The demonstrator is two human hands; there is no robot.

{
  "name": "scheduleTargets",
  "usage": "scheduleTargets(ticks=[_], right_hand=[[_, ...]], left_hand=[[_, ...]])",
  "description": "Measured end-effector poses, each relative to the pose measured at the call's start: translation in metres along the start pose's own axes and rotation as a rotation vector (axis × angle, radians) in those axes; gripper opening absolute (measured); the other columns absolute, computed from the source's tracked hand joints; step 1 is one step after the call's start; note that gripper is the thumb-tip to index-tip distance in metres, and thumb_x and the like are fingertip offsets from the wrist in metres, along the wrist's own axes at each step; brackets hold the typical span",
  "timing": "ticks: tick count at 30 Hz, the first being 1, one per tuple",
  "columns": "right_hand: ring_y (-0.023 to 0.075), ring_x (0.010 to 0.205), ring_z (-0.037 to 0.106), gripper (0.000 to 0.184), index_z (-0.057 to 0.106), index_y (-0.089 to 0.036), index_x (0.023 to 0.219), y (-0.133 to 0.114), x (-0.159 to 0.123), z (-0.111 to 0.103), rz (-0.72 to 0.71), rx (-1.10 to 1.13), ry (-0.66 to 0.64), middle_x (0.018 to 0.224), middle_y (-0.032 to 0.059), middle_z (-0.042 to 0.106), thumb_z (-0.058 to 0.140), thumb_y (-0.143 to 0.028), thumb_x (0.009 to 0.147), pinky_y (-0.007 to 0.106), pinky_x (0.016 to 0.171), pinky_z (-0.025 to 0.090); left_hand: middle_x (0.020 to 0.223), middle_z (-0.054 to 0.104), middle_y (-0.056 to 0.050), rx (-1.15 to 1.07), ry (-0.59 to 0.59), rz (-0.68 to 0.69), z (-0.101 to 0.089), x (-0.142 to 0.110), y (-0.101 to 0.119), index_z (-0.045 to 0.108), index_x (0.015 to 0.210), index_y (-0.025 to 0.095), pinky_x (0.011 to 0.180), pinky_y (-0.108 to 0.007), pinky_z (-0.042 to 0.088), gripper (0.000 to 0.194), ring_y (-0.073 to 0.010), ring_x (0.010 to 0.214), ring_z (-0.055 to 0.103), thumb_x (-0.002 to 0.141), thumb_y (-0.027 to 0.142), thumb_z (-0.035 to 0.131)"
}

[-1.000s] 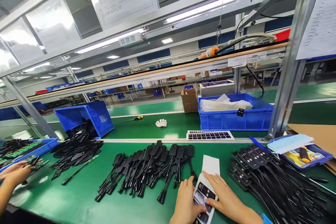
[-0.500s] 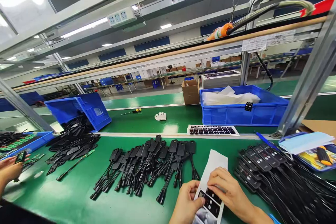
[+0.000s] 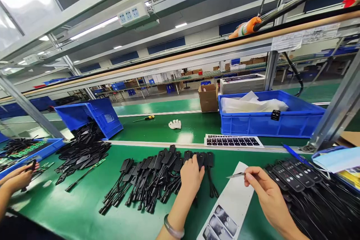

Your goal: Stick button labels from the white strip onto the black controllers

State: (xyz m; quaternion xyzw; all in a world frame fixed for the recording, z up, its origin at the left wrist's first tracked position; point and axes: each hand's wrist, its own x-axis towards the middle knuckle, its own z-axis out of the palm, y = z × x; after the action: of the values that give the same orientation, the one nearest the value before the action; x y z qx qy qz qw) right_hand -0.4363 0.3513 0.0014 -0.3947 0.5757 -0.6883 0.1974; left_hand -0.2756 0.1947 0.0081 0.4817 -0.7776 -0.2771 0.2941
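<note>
My left hand reaches into a pile of black cabled controllers, its fingers curled over a controller at the right end of the pile. A bracelet is on that wrist. Between thumb and forefinger, my right hand pinches a thin sticker, seen nearly edge-on. Beneath it, a white sticker sheet lies slanted on the green bench, with several dark printed stickers at its near end. To the right of my right hand lie controllers with printed faces, their cables trailing toward me.
Another sticker sheet lies before a blue bin. A tipped blue crate spills black parts on the left. A co-worker's hands hold a dark part at far left. A screwdriver and white glove lie further back.
My left hand has let go of the sticker sheet and moved up and left onto the controllers. My right hand has lifted a sticker off the sheet, which now lies on the bench.
</note>
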Motion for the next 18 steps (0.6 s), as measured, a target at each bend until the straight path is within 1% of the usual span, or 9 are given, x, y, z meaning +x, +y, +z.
scheduleTargets(ticks=[2, 4, 6, 7, 9, 11, 13, 16, 18], right_hand=[[0.0148, 0.065, 0.050, 0.023, 0.058, -0.023, 0.086, 0.000, 0.000, 0.003, 0.002, 0.042, 0.000, 0.069, -0.0015, 0.054, 0.057, -0.046, 0.085, 0.024, 0.062, 0.043], [0.0140, 0.062, 0.050, 0.022, 0.057, -0.024, 0.089, 0.001, -0.001, 0.005, 0.022, 0.100, -0.018, 0.069, -0.0022, 0.053, 0.057, -0.046, 0.086, 0.025, 0.062, 0.042], [0.0131, 0.060, 0.049, 0.022, 0.056, -0.023, 0.088, 0.002, -0.002, 0.006, 0.058, 0.156, -0.046, 0.070, -0.0026, 0.051, 0.057, -0.045, 0.086, 0.026, 0.060, 0.042], [0.0126, 0.059, 0.049, 0.023, 0.056, -0.023, 0.087, 0.002, -0.003, 0.007, 0.079, 0.176, -0.058, 0.070, -0.0027, 0.050, 0.058, -0.045, 0.086, 0.026, 0.059, 0.042], [0.0112, 0.056, 0.048, 0.025, 0.055, -0.021, 0.082, 0.003, -0.003, 0.009, 0.118, 0.191, -0.077, 0.072, -0.0029, 0.049, 0.059, -0.046, 0.085, 0.025, 0.055, 0.041], [0.0096, 0.052, 0.046, 0.028, 0.055, -0.020, 0.080, 0.005, -0.003, 0.011, 0.156, 0.179, -0.095, 0.074, -0.0029, 0.049, 0.061, -0.048, 0.083, 0.024, 0.051, 0.040], [0.0083, 0.049, 0.044, 0.031, 0.055, -0.019, 0.080, 0.007, -0.003, 0.011, 0.199, 0.154, -0.117, 0.073, -0.0028, 0.050, 0.063, -0.049, 0.080, 0.022, 0.047, 0.038], [0.0074, 0.046, 0.042, 0.034, 0.057, -0.018, 0.080, 0.008, -0.004, 0.011, 0.252, 0.115, -0.149, 0.068, -0.0030, 0.050, 0.065, -0.051, 0.078, 0.021, 0.043, 0.037], [0.0077, 0.047, 0.041, 0.034, 0.058, -0.017, 0.079, 0.007, -0.004, 0.011, 0.269, 0.080, -0.160, 0.065, -0.0033, 0.049, 0.065, -0.051, 0.078, 0.020, 0.041, 0.038]], left_hand=[[0.100, 0.055, -0.010, -0.123, -0.049, 0.001, -0.001, -0.006, 0.003, 0.057, 0.114, 0.015, 0.090, -0.045, 0.041, 0.041, -0.0280, 0.097, 0.052, 0.073, 0.019, 0.060], [0.085, 0.053, -0.004, -0.296, -0.172, -0.033, 0.000, -0.017, 0.009, 0.060, 0.102, 0.016, 0.071, -0.034, 0.047, 0.033, -0.0199, 0.076, 0.054, 0.072, 0.029, 0.061], [0.067, 0.046, 0.002, -0.500, -0.345, -0.108, 0.005, -0.031, 0.016, 0.060, 0.096, 0.015, 0.050, -0.025, 0.042, 0.034, -0.0122, 0.054, 0.045, 0.070, 0.039, 0.062], [0.064, 0.044, 0.003, -0.604, -0.425, -0.153, 0.009, -0.038, 0.020, 0.059, 0.096, 0.014, 0.045, -0.022, 0.038, 0.039, -0.0096, 0.049, 0.040, 0.069, 0.043, 0.062], [0.068, 0.048, 0.002, -0.789, -0.545, -0.244, 0.018, -0.051, 0.027, 0.057, 0.099, 0.013, 0.045, -0.020, 0.039, 0.047, -0.0069, 0.049, 0.040, 0.067, 0.048, 0.064], [0.080, 0.055, -0.003, -0.926, -0.618, -0.326, 0.025, -0.061, 0.030, 0.055, 0.100, 0.013, 0.057, -0.022, 0.047, 0.050, -0.0068, 0.057, 0.049, 0.066, 0.047, 0.066], [0.089, 0.060, -0.007, -1.044, -0.677, -0.389, 0.031, -0.068, 0.030, 0.054, 0.103, 0.013, 0.067, -0.025, 0.051, 0.049, -0.0090, 0.064, 0.058, 0.066, 0.041, 0.070], [0.088, 0.066, -0.008, -1.162, -0.725, -0.390, 0.034, -0.075, 0.025, 0.053, 0.110, 0.013, 0.067, -0.023, 0.051, 0.051, -0.0122, 0.069, 0.064, 0.068, 0.030, 0.077], [0.088, 0.068, -0.009, -1.186, -0.742, -0.369, 0.035, -0.078, 0.022, 0.052, 0.112, 0.015, 0.066, -0.024, 0.053, 0.055, -0.0139, 0.069, 0.066, 0.066, 0.027, 0.080]])
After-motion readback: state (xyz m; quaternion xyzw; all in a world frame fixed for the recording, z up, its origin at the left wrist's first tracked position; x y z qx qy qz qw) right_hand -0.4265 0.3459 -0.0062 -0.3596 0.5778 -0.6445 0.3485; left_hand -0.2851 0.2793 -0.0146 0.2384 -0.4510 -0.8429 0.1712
